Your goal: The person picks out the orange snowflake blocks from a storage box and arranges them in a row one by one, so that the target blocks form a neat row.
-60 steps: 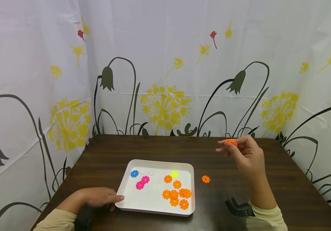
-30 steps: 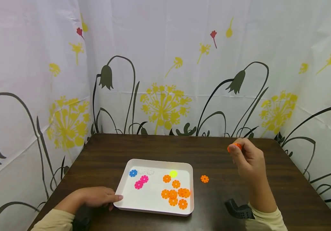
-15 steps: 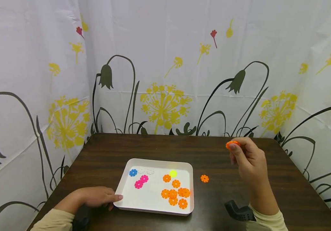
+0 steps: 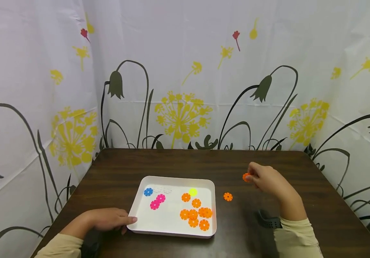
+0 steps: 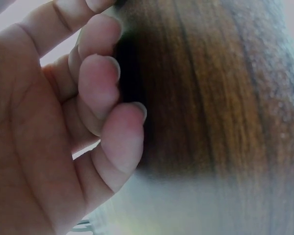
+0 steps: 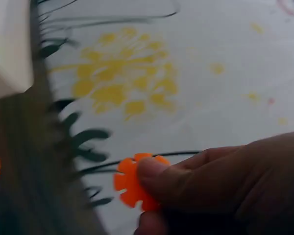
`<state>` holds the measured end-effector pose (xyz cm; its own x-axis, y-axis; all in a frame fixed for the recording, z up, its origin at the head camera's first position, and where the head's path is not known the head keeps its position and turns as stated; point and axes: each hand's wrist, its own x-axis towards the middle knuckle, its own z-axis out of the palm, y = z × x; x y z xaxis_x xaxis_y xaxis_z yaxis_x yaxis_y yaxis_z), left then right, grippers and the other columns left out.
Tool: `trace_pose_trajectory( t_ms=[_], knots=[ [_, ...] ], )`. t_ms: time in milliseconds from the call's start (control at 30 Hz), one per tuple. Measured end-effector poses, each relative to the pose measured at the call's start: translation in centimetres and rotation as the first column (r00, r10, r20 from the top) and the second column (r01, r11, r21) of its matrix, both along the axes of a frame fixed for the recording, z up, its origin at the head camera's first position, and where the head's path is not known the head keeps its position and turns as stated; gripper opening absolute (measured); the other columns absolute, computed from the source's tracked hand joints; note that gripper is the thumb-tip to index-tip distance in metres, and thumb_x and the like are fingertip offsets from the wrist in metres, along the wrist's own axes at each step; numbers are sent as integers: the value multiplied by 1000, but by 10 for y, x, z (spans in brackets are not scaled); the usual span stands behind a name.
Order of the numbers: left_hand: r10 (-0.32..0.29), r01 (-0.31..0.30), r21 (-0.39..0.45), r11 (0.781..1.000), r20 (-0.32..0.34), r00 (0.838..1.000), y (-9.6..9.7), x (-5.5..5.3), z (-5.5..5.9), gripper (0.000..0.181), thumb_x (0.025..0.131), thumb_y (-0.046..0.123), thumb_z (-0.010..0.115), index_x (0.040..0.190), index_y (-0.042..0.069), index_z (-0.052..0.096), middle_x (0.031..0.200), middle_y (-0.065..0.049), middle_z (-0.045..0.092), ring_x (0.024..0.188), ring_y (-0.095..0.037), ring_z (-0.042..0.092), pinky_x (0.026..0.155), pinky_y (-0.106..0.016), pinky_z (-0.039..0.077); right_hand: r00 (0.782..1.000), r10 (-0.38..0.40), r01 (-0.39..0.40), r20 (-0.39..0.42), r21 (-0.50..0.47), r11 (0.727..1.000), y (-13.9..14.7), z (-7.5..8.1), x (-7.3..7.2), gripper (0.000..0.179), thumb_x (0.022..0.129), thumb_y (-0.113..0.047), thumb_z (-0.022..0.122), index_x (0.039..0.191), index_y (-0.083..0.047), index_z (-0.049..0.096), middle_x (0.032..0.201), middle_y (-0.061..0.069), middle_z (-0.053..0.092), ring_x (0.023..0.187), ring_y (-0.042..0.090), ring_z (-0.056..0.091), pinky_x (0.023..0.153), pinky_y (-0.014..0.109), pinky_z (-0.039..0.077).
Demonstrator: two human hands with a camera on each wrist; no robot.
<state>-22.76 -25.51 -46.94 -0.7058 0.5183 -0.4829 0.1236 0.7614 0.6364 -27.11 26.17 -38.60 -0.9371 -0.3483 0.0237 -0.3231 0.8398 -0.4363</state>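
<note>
My right hand (image 4: 267, 181) is raised above the table, to the right of the tray, and pinches an orange notched plastic disc (image 6: 132, 183) between thumb and fingers. My left hand (image 4: 107, 219) grips the near left corner of a white tray (image 4: 159, 229), thumb over the rim. In the left wrist view its fingers (image 5: 122, 137) are curled; what they touch underneath is hard to tell. Several orange discs (image 4: 204, 225) lie in the tray's right part, with a yellow disc (image 4: 193, 192) behind them. Another orange disc (image 4: 228, 196) lies on the table between tray and right hand.
In the tray's left part lie a blue disc (image 4: 148, 192), two pink discs (image 4: 154, 204) and some clear discs (image 4: 167, 191). The dark wooden table (image 4: 123, 163) ends at a flower-printed curtain (image 4: 178, 43).
My right hand, first holding the orange disc up, has turned palm down and come lower and slightly left with it. The left hand stays at the tray corner.
</note>
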Motion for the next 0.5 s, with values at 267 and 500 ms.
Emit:
trace_pose_trajectory(
  t_ms=[267,500],
  knots=[
    [-21,21,-28,999,-7,1000,10,-12,-1,44,100,48,47,81,12,65,81,-2,55,74,-18,50,66,-32,38,963,42,-97,265,196,976,-2,-46,-37,19,92,-14,68,78,-15,55,59,2,56,48,15,51,52,31,43],
    [-23,23,-14,1000,-10,1000,4,-8,-4,45,101,47,46,80,11,64,81,-3,54,75,-18,49,67,-31,37,961,128,-230,245,457,859,-27,-53,-55,22,87,-12,71,70,-16,57,60,-2,55,52,12,49,55,30,39]
  ],
)
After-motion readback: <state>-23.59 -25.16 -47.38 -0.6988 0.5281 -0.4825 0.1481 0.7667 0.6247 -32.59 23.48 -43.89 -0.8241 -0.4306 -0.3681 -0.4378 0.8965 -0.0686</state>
